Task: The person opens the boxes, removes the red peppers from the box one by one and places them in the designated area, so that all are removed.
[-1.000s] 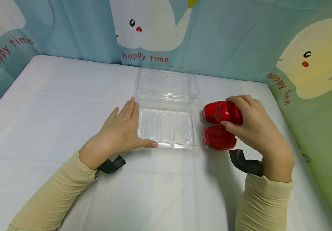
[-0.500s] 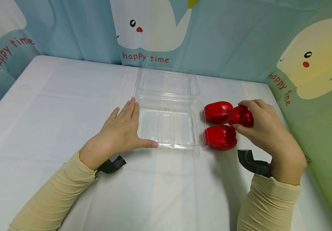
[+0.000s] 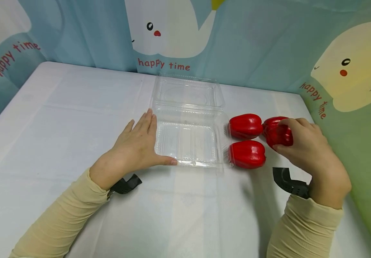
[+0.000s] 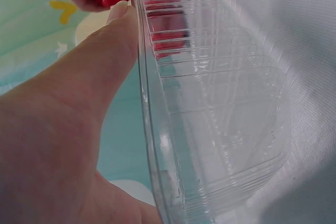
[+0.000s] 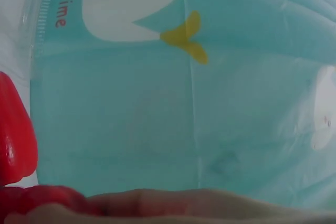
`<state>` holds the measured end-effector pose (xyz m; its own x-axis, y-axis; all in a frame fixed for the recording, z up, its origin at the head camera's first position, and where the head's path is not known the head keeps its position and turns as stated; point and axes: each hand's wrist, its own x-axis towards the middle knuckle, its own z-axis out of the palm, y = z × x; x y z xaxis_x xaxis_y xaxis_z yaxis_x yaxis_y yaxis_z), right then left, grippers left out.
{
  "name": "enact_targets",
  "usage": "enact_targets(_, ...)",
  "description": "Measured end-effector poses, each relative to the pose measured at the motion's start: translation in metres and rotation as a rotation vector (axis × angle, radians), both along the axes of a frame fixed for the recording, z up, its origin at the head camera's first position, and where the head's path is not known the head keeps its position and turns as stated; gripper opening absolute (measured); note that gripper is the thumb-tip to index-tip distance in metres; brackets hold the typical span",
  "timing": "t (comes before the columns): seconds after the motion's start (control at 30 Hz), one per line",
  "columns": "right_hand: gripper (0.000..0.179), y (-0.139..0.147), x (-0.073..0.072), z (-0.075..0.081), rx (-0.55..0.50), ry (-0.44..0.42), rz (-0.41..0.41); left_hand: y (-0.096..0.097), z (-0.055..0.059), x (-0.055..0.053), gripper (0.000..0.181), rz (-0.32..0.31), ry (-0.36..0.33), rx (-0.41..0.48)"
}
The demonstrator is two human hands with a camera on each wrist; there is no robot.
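My right hand (image 3: pixel 311 147) holds a glossy red bell pepper (image 3: pixel 275 132), fingers at its far side and thumb at its near side. The pepper is just right of two more: one red bell pepper (image 3: pixel 246 126) behind and another red bell pepper (image 3: pixel 247 154) in front, both lying beside the container. My left hand (image 3: pixel 132 145) rests with straight fingers along the left rim of a clear plastic clamshell container (image 3: pixel 185 163), its thumb on the front rim. In the left wrist view the thumb (image 4: pixel 100 51) lies along the clear rim (image 4: pixel 149 129).
The container's clear lid (image 3: pixel 186 91) lies folded back behind its base, near the table's far edge. A white cloth (image 3: pixel 185 208) covers the table. Blue and green printed curtains (image 3: pixel 262 46) stand round the back and sides. A black bracket (image 3: pixel 290 182) sits at my right wrist.
My right hand has moved right with its bell pepper and lowered it from over the other two to a place at their right. My left hand and the container have stayed put.
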<state>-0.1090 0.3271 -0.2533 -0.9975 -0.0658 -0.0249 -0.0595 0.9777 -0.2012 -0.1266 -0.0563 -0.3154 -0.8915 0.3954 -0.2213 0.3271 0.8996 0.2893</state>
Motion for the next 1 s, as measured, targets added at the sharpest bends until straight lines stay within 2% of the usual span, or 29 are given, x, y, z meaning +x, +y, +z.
enact_targets(0.17, 0.060, 0.005, -0.002, -0.003, 0.044, -0.097, -0.025, 0.000, 0.000, 0.000, 0.136, 0.005, -0.001, 0.001)
enact_targets(0.37, 0.059, 0.012, -0.007, -0.008, 0.068, -0.172, -0.003, 0.000, 0.000, 0.000, 0.137, 0.004, 0.002, 0.006)
enact_targets(0.6, 0.059, 0.016, -0.014, -0.014, 0.088, -0.335, -0.042, 0.000, 0.000, 0.000, 0.137, 0.005, 0.006, 0.007)
enact_targets(0.8, 0.058, 0.016, -0.019, -0.019, 0.085, -0.360, -0.028, 0.001, 0.000, -0.001, 0.137, 0.003, 0.004, -0.004)
enact_targets(1.0, 0.063, 0.017, -0.021, -0.022, 0.058, -0.427, -0.047, 0.001, 0.000, 0.000, 0.136, 0.002, 0.004, -0.007)
